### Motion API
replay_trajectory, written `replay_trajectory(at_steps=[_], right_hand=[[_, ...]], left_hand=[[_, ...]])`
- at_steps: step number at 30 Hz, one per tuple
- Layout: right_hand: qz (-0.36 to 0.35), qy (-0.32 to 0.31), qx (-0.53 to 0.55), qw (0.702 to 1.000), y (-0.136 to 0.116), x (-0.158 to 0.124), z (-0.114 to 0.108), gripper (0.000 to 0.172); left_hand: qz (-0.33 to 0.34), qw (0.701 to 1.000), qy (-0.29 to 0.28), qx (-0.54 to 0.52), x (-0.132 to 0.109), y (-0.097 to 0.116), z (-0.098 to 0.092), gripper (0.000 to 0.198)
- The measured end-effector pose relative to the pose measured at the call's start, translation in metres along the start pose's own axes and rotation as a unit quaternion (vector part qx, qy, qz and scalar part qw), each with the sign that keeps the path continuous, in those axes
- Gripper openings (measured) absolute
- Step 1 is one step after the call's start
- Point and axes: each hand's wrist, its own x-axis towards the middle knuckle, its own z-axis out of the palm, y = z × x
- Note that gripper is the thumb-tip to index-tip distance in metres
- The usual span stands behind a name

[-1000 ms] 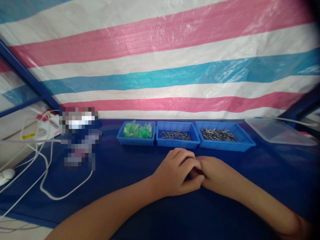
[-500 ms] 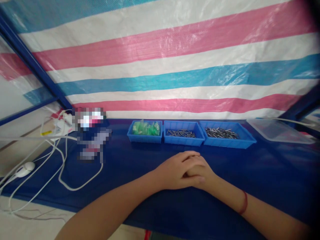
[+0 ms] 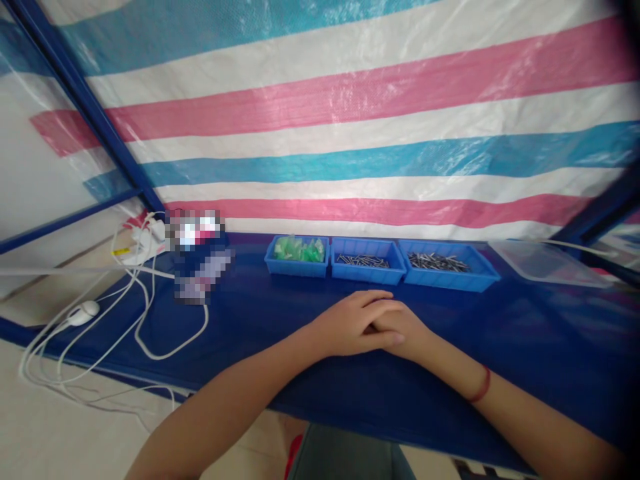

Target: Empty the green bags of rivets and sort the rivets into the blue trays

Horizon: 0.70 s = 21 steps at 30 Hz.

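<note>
My left hand (image 3: 353, 325) lies over my right hand (image 3: 407, 333), its thumb and fingers wrapped around it. The fingers of my right hand are hidden beneath. Both rest near the middle of the blue tabletop (image 3: 240, 327), and a red band circles my right wrist. Just beyond them three blue bins stand in a row. Green and clear plastic packets (image 3: 299, 250) fill the left bin (image 3: 297, 268). Metal nails or screws (image 3: 363, 261) lie in the middle bin (image 3: 367, 273); a larger heap of similar pieces (image 3: 437, 262) is in the right bin (image 3: 453, 279).
White cables (image 3: 145, 313) and a power strip (image 3: 145, 243) clutter the left end, beside a pixelated patch. At the back right lies a translucent plastic lid (image 3: 545, 261). A striped plastic sheet (image 3: 350, 153) hangs behind, between blue frame posts (image 3: 100, 127).
The view has shifted slightly, so the table's front edge and my lap show more. My hands stay clasped in about the same place on the table.
</note>
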Motion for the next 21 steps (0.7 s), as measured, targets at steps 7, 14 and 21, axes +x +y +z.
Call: replay_trajectory(at_steps=[7, 14, 21], right_hand=[[0.014, 0.004, -0.020, 1.000, -0.009, -0.001, -0.014, 0.043], [0.010, -0.002, -0.014, 1.000, -0.007, 0.000, -0.012, 0.042], [0.006, 0.008, 0.003, 1.000, -0.004, 0.000, -0.010, 0.040]], left_hand=[[-0.145, 0.924, 0.210, 0.284, -0.012, -0.031, -0.042, 0.035], [-0.249, 0.867, 0.139, 0.409, -0.030, -0.057, -0.065, 0.033], [-0.244, 0.867, 0.022, 0.434, -0.038, -0.046, -0.081, 0.017]])
